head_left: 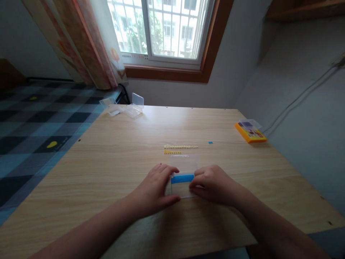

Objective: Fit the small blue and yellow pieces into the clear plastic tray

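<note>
Clear plastic is forming the shallow rectangular box (181,190) that is lying on the table between the two hands. The left hand (159,185) is spanning its 9 o'clock side, thumb by the near corner and a finger by the far one, apparently bracing it. The right hand (208,181) is curling its fingers at the 3 o'clock end; whether it is pinching a piece or only the wall, I cannot tell. Inside, a row of slim bright-blue plastic pieces (182,178) is lying across the far half, and the clear flat lid (185,163) is standing open at 12 o'clock. The step in hand is seemingly the adjusting of this blue row; a next move would be calling for a steady left hand and a fine fingertip touch from the right. Farther out, a row of tiny yellow pieces (171,152) and a longer row of cream pieces (181,146) are lying near 12 o'clock, and a few small blue pieces (210,142) are sitting at 1. An orange plastic case (243,133) is resting at 2 o'clock, open clear containers (133,110) are standing near 11, and the pale wood-grain table (129,140) is supporting everything.
</note>
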Tool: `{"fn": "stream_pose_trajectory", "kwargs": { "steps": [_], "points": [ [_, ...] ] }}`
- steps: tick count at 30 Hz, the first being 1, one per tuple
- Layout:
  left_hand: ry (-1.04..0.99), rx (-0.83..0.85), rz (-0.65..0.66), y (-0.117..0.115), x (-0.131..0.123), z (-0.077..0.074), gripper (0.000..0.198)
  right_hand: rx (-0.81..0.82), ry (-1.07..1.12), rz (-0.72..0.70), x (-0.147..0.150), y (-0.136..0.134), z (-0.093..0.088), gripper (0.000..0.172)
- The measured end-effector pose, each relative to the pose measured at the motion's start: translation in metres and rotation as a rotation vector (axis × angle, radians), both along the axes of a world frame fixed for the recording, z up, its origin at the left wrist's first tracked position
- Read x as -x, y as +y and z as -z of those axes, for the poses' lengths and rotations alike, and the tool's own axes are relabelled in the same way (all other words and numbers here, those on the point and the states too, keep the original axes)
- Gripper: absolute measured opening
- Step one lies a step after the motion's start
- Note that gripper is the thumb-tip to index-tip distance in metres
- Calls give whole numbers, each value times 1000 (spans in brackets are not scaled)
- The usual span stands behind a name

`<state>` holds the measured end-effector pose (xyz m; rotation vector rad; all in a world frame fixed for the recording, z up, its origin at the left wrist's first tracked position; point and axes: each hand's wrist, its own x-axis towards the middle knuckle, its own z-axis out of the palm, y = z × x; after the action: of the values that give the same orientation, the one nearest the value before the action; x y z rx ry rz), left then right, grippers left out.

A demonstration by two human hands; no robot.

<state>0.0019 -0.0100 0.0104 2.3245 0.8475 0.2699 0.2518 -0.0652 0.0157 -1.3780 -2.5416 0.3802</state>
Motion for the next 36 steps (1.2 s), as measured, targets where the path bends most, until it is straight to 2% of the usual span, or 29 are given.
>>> {"fn": "stream_pose_trajectory", "kwargs": {
  "steps": [5,10,16,26,36],
  "points": [
    [-4,-11,-4,-1,0,-2,52,32,45,-28,-8,-2,-7,11],
    [-5,-12,-8,-2,0,-2,52,83,135,-98,-19,-3,-15,19],
    [-20,-30,-16,-1,-1,1,54,110,104,-161,-16,-3,-13,24],
    [1,-21,-7,0,-1,-2,54,66,0,-58,-24,-2,-15,23],
    [-10,-27,-7,1,-1,1,54,56,2,-51,-24,-2,-12,23]
  ]
}}
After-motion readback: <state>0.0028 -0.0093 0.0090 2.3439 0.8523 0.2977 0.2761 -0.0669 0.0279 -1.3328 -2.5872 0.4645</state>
